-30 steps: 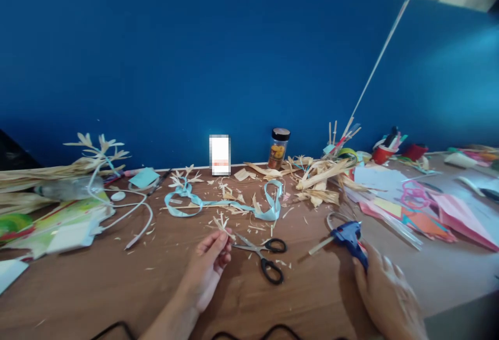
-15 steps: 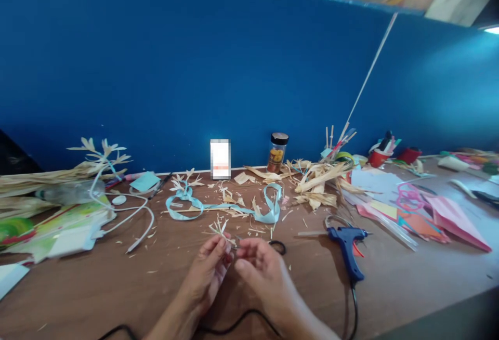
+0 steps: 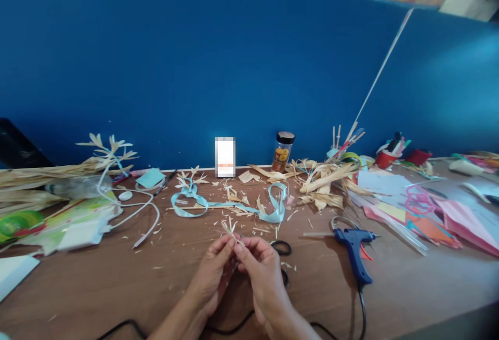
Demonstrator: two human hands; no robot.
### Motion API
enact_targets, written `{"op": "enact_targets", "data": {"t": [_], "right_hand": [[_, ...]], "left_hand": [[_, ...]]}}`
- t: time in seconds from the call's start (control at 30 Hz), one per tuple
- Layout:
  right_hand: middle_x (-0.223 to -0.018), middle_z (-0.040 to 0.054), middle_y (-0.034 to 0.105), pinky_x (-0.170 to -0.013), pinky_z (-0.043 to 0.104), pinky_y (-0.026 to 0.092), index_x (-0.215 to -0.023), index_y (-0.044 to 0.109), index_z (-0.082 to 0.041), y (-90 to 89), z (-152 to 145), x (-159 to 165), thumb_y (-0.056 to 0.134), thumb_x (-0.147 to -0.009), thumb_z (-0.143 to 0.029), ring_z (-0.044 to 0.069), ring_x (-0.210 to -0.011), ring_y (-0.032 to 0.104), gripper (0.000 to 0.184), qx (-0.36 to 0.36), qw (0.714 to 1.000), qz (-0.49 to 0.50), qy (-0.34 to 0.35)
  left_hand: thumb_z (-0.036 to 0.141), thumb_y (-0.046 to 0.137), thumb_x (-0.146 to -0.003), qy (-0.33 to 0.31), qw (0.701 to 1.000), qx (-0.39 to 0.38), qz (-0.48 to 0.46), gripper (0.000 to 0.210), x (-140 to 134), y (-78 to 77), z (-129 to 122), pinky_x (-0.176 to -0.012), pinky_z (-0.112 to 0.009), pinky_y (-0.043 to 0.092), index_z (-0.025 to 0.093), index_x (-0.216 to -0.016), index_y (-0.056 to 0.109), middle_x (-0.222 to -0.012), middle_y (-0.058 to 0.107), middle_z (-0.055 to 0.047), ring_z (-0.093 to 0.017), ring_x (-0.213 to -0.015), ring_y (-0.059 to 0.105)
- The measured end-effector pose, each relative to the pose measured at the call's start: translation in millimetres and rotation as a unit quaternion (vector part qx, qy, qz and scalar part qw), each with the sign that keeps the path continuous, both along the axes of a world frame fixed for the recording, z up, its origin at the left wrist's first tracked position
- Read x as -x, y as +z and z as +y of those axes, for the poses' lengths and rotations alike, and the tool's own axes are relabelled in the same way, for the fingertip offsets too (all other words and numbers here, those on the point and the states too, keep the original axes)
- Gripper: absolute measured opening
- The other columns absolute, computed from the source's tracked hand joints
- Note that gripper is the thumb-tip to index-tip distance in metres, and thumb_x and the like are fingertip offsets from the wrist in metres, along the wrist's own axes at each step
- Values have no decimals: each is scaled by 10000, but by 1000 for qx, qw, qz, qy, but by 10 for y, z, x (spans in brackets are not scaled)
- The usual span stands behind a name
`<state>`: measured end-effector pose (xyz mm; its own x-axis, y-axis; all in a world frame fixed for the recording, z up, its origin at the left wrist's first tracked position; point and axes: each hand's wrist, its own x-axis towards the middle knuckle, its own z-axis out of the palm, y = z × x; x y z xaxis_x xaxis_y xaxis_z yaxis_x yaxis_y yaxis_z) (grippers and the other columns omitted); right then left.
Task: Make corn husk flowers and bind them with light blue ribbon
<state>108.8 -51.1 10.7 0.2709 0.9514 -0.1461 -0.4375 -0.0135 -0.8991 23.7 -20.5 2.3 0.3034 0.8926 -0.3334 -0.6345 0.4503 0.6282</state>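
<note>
Both the left hand (image 3: pixel 217 263) and the right hand (image 3: pixel 262 266) are in on it, thumbs and fingers pinched tight around a little bunch of pale strips (image 3: pixel 231 229), fingertips right together, low over the middle of the table (image 3: pixel 117 288)! Just beside the right hand, the scissors (image 3: pixel 289 249) show their black loops, partly hidden behind it. Well off to the right lies a blue glue gun (image 3: pixel 354 250); beyond the hands, light-blue ribbon (image 3: pixel 272 217) curls among scattered scraps (image 3: pixel 233 196).

The left hand (image 3: pixel 217 267) and right hand (image 3: pixel 260 264) meet, fingers (image 3: pixel 225 250) curled and pinching.
</note>
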Motion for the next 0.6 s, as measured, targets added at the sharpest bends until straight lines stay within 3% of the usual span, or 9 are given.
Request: {"op": "enact_targets", "data": {"t": [0.23,0.43,0.6], "right_hand": [[-642,5,642,-581,224,442,-699,629,-136,-73,23,-32,655,-704,-292,118,-594,561,159,-23,996,-82,-10],[-823,49,688,-714,274,471,-860,604,-156,-84,66,-27,673,-671,-202,167,-768,621,206,-29,999,-41,10],[-705,42,667,-612,252,466,-787,620,-136,-104,62,-23,636,-709,-256,145,-639,596,144,-14,997,-80,1]], "left_hand": [[202,728,-620,12,1000,-11,11,124,11,-35,16,-621,-174,469,154,-723,679,-637,655,7,-79,-604,587],[211,722,-625,26,999,-23,39,149,25,-95,42,-665,-177,464,144,-755,694,-675,669,-3,-85,-649,592],[219,708,-641,20,999,-19,38,141,28,-127,36,-649,-187,459,149,-763,697,-681,674,-11,-92,-644,586]]}}
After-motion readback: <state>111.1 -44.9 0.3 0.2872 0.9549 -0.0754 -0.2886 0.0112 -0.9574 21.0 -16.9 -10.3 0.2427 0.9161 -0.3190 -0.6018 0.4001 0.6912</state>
